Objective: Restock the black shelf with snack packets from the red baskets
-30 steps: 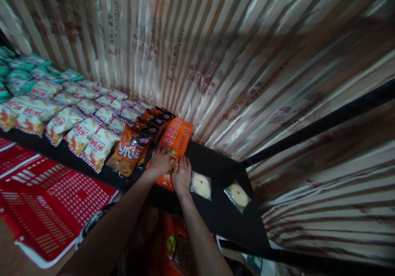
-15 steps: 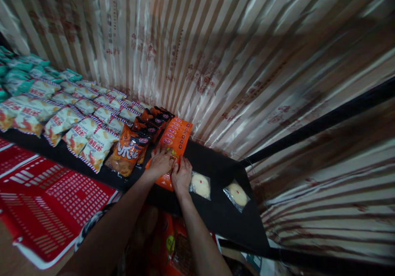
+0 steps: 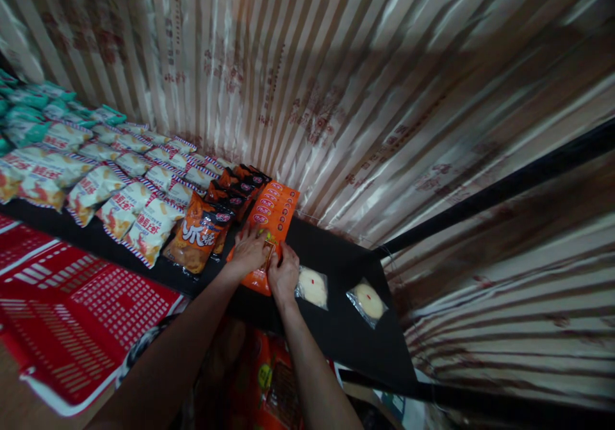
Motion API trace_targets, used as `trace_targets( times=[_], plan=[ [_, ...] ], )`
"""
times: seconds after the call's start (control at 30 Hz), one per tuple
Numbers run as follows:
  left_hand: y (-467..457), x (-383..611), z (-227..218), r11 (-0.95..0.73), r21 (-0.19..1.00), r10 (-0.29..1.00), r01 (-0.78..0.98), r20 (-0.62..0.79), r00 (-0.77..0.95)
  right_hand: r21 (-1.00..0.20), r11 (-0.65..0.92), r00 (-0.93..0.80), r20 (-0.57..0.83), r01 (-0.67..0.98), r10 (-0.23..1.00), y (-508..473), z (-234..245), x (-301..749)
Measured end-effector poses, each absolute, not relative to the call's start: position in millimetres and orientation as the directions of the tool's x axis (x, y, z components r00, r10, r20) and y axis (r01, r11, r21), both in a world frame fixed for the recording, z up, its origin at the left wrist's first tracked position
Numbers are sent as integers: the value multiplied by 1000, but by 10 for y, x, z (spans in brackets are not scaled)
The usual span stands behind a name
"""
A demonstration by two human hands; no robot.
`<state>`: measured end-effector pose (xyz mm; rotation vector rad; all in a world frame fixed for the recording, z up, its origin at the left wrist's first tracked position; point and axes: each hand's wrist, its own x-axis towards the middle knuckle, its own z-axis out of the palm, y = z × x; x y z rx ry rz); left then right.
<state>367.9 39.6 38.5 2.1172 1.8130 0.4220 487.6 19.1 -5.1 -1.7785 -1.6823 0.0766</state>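
Observation:
My left hand point(image 3: 248, 252) lies over the left side of the front orange snack packet point(image 3: 258, 281), its fingers bent onto the printed face. At the packet's right edge my right hand point(image 3: 284, 271) closes on it, thumb inward. Behind, further orange packets point(image 3: 280, 200) overlap in a row so that only their printed top strips show. The hands hide much of the front packet. Just left stands a brown-and-black snack bag point(image 3: 196, 234), with similar bags behind. Two flat round pale cakes in clear wrappers, a nearer one point(image 3: 312, 288) and a farther one point(image 3: 369, 302), lie to the right.
Rows of white snack bags point(image 3: 154, 225) and teal bags point(image 3: 26, 122) fill the left of the black table point(image 3: 336, 347). A red basket point(image 3: 96, 302) stands in front at left. Below my arms is an orange package point(image 3: 276, 379). A black pole point(image 3: 500, 190) and striped curtain point(image 3: 312, 65) border the table.
Almost nothing differs. Both hands stay on the front orange packet, with only a slight shift of the whole view.

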Motion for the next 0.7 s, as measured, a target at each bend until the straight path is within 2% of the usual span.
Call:
trace_targets(
  times=[0.33, 0.7],
  plan=[
    [399, 3688, 343, -134, 434, 990, 891, 22, 138, -440, 85, 125, 427, 894, 896, 188, -60, 4856],
    [380, 3687, 430, -129, 467, 991, 875, 19, 136, -453, 87, 123, 415, 887, 901, 184, -76, 4871]
  ],
)
